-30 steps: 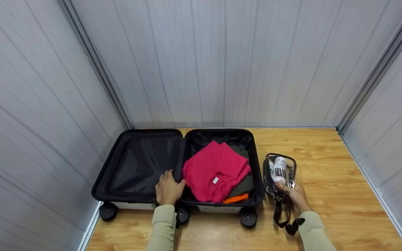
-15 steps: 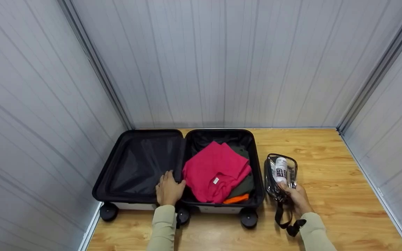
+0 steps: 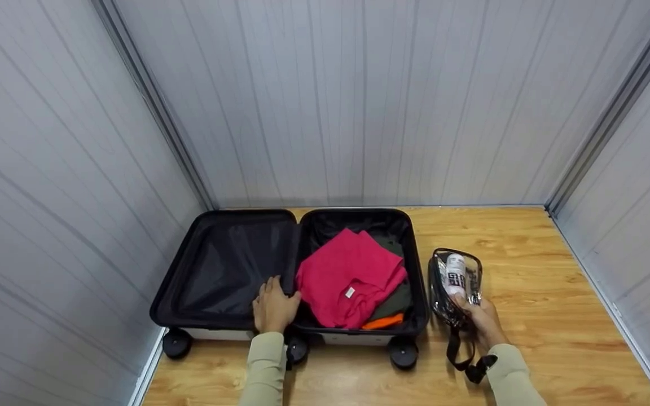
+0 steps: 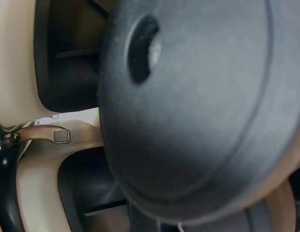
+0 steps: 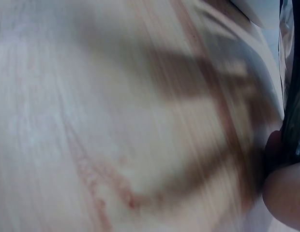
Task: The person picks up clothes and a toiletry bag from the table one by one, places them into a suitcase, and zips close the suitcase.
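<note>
My right hand (image 3: 484, 320) grips the near end of a clear toiletry bag (image 3: 442, 301) with black trim, thumb on top. Inside it lies a white bottle (image 3: 456, 272) with dark print; a black strap hangs below. In the right wrist view only the dark edge of the bag (image 5: 296, 96) shows, at the right border. My left hand (image 3: 276, 307) rests on the inner edge of an open suitcase (image 3: 229, 325), fingers relaxed. A bright pink shirt (image 3: 347, 265) lies in the suitcase's right half. The left wrist view is mostly filled by a black suitcase wheel (image 4: 203, 111).
Dark green cloth (image 3: 395, 301) and an orange piece (image 3: 384, 321) show under the shirt. The left half (image 3: 220, 265) has a dark lining. Wooden floor (image 3: 556, 304) extends to the right. Pale panel walls (image 3: 359, 113) enclose the back and sides.
Only a very slight rightward shift of the toiletry bag and right hand shows. The left hand stays on the suitcase edge; the clothes have not moved.
</note>
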Motion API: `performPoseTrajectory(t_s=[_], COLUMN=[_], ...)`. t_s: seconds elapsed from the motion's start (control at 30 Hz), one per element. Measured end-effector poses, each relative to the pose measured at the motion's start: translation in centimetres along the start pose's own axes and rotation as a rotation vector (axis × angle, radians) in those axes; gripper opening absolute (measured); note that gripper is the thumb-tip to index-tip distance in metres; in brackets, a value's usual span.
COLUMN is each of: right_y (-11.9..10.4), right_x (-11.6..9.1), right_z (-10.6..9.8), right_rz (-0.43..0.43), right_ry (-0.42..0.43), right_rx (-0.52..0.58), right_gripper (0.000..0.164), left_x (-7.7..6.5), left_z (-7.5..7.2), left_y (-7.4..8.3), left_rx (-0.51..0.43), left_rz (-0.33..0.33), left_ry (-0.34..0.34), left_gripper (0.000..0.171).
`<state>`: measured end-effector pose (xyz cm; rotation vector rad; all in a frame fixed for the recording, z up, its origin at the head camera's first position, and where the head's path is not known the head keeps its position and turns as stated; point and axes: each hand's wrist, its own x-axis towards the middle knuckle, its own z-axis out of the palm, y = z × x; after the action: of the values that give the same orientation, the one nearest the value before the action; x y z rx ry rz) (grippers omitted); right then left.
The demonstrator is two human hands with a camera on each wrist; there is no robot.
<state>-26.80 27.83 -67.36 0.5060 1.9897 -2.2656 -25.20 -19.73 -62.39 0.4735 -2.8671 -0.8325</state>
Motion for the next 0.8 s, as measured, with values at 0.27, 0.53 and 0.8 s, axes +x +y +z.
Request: performPoseTrajectory(t_s=[0.27, 0.53, 0.8], right_y=[-0.38, -0.78, -0.86], right_x=[-0.17, -0.17, -0.27], right_z=[-0.24, -0.19, -0.01], right_rz=[0.012, 0.020, 0.026], right_ry=[0.012, 0.024, 0.027], right_rx=[-0.004, 0.055, 0.083], right_gripper=[0.023, 0.014, 0.015], left_x=[-0.02, -0.03, 0.06], left_z=[0.08, 0.04, 0.12], left_y=[-0.24, -0.11, -0.22], left_rx=[0.005, 0.000, -0.006], left_rz=[0.030, 0.027, 0.018], left_ry=[0.026, 0.019, 0.023], left_gripper=[0.075, 0.076, 0.075])
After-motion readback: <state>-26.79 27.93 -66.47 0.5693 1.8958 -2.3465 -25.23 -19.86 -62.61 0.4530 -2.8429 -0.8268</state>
